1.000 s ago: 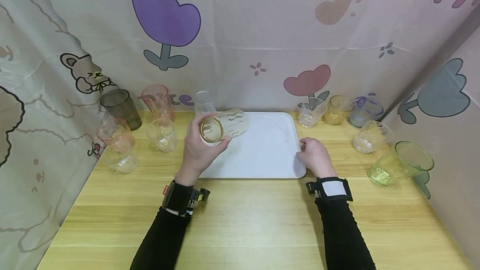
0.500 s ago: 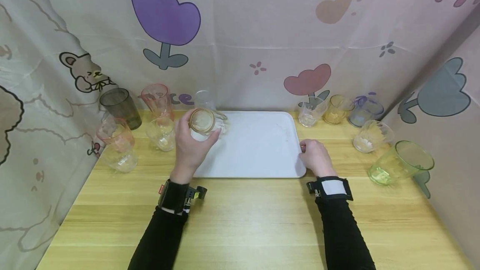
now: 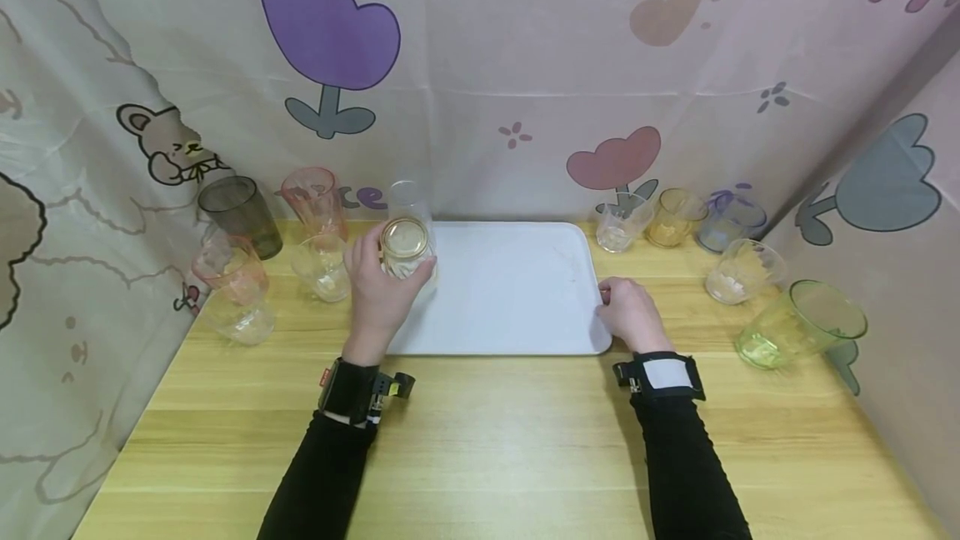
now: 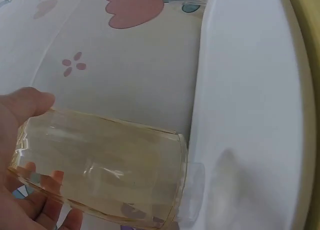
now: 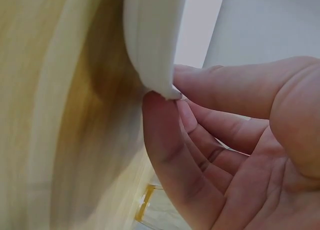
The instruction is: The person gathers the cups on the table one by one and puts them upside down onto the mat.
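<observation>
In the head view, an amber-tinted drinking glass (image 3: 406,242) is upside down, its base facing up, over the left end of the white tray (image 3: 517,294). My left hand (image 3: 377,286) grips it near the base. The left wrist view shows the glass (image 4: 105,165) with its rim beside the tray's surface (image 4: 255,80); whether they touch I cannot tell. At the tray's right edge, my right hand (image 3: 632,311) holds on. In the right wrist view, thumb and fingers pinch the tray rim (image 5: 157,45). A clear glass (image 3: 409,197) stands just behind the amber one.
On the table's left are a dark grey glass (image 3: 240,219), a pink glass (image 3: 313,198) and several others. Along the right stand a yellow glass (image 3: 673,219), a bluish glass (image 3: 731,222), a large green glass (image 3: 798,327) and clear ones. A printed curtain (image 3: 480,48) hangs behind the table.
My left hand has moved left with the amber glass and turned it from lying sideways to base up. The right hand has stayed at the tray's edge.
</observation>
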A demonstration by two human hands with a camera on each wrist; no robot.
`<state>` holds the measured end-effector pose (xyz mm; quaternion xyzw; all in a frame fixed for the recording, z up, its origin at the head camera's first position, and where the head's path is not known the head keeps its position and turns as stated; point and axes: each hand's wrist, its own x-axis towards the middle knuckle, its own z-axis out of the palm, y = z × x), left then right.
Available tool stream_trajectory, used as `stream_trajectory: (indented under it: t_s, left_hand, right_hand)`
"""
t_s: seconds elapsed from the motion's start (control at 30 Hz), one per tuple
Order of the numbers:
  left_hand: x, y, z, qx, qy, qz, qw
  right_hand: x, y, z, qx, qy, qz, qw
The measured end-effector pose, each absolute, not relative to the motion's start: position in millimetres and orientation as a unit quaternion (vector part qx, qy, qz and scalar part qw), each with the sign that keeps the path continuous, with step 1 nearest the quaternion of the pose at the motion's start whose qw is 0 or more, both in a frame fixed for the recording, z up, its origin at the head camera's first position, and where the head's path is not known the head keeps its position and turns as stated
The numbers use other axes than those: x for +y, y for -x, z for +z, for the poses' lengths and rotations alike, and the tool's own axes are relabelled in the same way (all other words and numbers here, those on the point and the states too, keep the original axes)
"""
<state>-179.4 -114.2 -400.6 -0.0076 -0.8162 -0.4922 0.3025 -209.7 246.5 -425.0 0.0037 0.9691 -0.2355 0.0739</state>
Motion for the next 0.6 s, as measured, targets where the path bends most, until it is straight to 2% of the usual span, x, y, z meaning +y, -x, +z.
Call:
stream_trajectory:
  t_s: [0.2, 0.6]
  left_hand:
    - [-117.0, 183.0, -410.3, -0.826, -0.011, -0.492, 0.274]
    - [-120.4, 187.2, -421.0, -0.838, -0.014, -0.476, 0.265]
  right_hand:
    - [245.8, 209.8, -426.1, 0.968, -0.008, -0.238, 0.076]
    - [245.0, 209.9, -426.1, 0.967, -0.011, -0.242, 0.075]
